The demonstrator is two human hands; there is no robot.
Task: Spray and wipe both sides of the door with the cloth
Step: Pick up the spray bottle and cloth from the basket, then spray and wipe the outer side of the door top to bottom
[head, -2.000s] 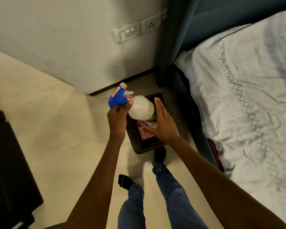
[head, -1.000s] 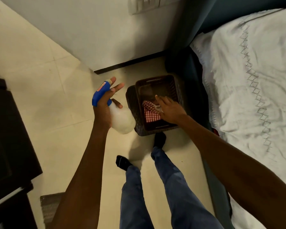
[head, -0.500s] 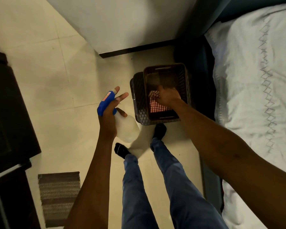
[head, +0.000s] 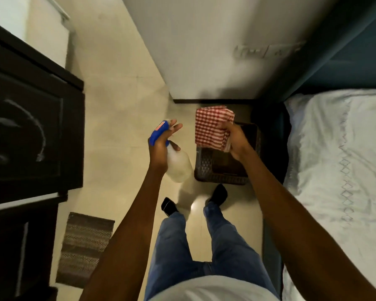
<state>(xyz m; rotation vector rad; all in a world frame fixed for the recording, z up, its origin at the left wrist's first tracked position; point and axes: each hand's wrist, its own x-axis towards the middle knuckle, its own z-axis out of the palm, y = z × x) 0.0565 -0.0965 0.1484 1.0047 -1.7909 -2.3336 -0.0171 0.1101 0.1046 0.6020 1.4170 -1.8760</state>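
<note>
Left hand point(head: 159, 148) grips the spray bottle point(head: 176, 165) round its neck, blue trigger head point(head: 159, 132) tilted up and away, the white body hanging down toward the floor. Right hand point(head: 234, 139) pinches a folded red-and-white checked cloth point(head: 211, 128), held in the air above the dark basket point(head: 217, 170). The basket sits on the pale tiled floor point(head: 117, 127), near the foot of the white wall point(head: 204, 51) and just beside the bed point(head: 339, 153) with its pale sheet along the right edge. Two dark-socked feet stand just short of the basket. A dark cabinet point(head: 28, 127) fills the left side, and a striped mat point(head: 85, 246) lies on the floor beside it.
</note>
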